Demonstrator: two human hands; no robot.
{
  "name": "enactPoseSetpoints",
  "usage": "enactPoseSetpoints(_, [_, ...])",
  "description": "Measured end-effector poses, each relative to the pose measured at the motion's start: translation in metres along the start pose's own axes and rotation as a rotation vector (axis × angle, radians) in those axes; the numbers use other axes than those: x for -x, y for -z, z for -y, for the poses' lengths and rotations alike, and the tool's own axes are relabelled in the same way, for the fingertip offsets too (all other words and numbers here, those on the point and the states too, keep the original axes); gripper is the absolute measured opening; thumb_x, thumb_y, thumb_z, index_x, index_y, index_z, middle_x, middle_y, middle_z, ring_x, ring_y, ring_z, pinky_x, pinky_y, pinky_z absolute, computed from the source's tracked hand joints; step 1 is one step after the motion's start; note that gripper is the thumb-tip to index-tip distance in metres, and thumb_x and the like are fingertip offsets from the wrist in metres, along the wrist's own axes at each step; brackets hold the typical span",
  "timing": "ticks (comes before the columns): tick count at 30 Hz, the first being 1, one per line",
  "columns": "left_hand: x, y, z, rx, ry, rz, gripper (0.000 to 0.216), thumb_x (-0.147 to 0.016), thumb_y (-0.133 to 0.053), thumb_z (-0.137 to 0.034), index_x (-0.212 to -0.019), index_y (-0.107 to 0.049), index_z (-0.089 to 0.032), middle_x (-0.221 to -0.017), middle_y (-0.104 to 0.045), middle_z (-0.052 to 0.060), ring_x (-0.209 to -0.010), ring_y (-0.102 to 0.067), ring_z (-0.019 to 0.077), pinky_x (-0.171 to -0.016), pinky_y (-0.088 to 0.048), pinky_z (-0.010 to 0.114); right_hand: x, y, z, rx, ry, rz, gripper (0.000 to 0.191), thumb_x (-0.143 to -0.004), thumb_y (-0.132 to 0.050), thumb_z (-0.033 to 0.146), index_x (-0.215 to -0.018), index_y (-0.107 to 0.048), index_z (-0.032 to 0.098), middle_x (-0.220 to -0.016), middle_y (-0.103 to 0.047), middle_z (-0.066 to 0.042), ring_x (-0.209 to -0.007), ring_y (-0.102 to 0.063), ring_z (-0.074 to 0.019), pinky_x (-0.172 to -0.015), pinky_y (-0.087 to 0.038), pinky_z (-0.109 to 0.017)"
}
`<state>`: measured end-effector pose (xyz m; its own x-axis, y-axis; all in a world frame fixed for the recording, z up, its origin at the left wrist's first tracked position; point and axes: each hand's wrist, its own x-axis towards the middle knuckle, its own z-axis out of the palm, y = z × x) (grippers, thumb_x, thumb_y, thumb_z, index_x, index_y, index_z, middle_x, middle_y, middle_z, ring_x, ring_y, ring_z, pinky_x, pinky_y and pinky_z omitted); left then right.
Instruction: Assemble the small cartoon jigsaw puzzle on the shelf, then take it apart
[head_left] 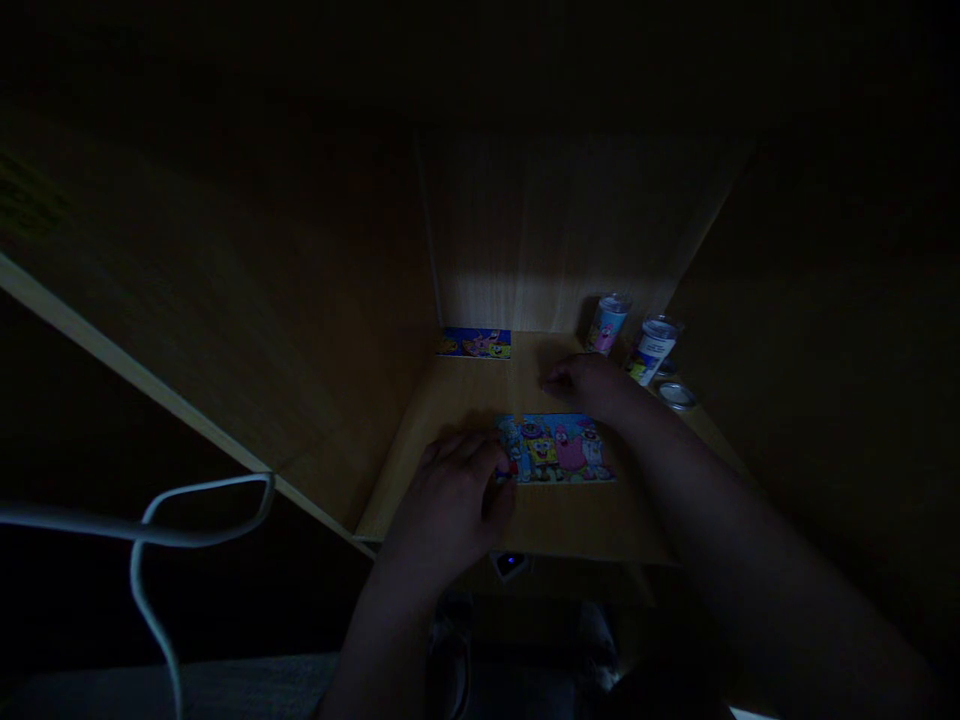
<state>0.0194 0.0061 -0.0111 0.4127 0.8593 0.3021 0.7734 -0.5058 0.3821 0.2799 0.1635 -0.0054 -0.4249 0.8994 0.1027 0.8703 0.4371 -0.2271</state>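
A jigsaw puzzle (559,450) with bright SpongeBob cartoon figures lies flat on the light wooden desk (465,400). My left hand (450,495) is curled over its left end, fingertips at the edge, and the dimness hides whether a piece is between them. My right hand (585,385) rests on the bare wood just above the puzzle, with its fingers bunched and nothing visible in them. A matching picture strip (476,343) stands against the back wall.
Two printed cups (607,322) (652,350) stand at the back right, next to a round metal lid (677,396). Wooden panels enclose the desk on three sides. A white cable (150,530) loops at the lower left, and a small blue light (510,563) glows below the desk's front edge.
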Motion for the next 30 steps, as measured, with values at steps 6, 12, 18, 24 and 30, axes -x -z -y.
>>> enactPoseSetpoints(6, [0.001, 0.0, -0.001, 0.005, -0.002, 0.0, 0.008, -0.098, -0.069, -0.021, -0.104, -0.065, -0.025, -0.119, -0.075, 0.005, -0.116, -0.068, 0.0299, -0.106, -0.051, 0.054, 0.001, 0.001, 0.001, -0.116, -0.048, 0.016, 0.01, -0.098, -0.078, 0.028, -0.104, -0.082, 0.021, -0.108, -0.084, -0.009, -0.1, -0.078, -0.0242, -0.088, -0.056, -0.032])
enactPoseSetpoints(12, [-0.001, -0.001, 0.001, -0.002, -0.011, -0.003, 0.008, -0.098, -0.069, -0.021, -0.103, -0.065, -0.026, -0.118, -0.075, 0.004, -0.115, -0.068, 0.0299, -0.105, -0.051, 0.053, 0.0, -0.007, 0.002, -0.402, -0.021, -0.04, 0.006, -0.09, -0.08, 0.018, -0.095, -0.079, 0.02, -0.1, -0.083, -0.005, -0.095, -0.078, -0.0211, -0.087, -0.058, -0.031])
enactPoseSetpoints(18, [0.0, 0.0, 0.0, 0.003, -0.007, -0.004, 0.009, -0.098, -0.069, -0.021, -0.104, -0.066, -0.026, -0.125, -0.076, 0.005, -0.12, -0.068, 0.0301, -0.109, -0.049, 0.053, 0.0, -0.011, 0.014, -0.811, -0.003, 0.114, 0.021, -0.085, -0.085, 0.031, -0.103, -0.081, 0.021, -0.096, -0.083, -0.003, -0.085, -0.077, -0.0194, -0.08, -0.062, -0.031])
enactPoseSetpoints(24, [0.0, 0.002, -0.002, -0.002, -0.001, 0.005, 0.008, -0.098, -0.068, -0.02, -0.104, -0.067, -0.025, -0.118, -0.076, 0.005, -0.116, -0.068, 0.0293, -0.107, -0.05, 0.051, 0.005, -0.001, 0.021, -0.923, -0.129, 0.208, 0.023, -0.08, -0.091, 0.034, -0.097, -0.084, 0.021, -0.089, -0.084, -0.003, -0.079, -0.076, -0.0184, -0.073, -0.062, -0.029])
enactPoseSetpoints(30, [-0.001, 0.002, -0.001, -0.001, -0.001, 0.013, 0.009, -0.097, -0.068, -0.02, -0.104, -0.067, -0.026, -0.117, -0.075, 0.005, -0.115, -0.068, 0.0295, -0.108, -0.049, 0.052, 0.002, -0.004, 0.022, -0.84, -0.012, 0.172, 0.018, -0.081, -0.086, 0.034, -0.094, -0.084, 0.021, -0.089, -0.083, -0.001, -0.08, -0.074, -0.0167, -0.075, -0.059, -0.028])
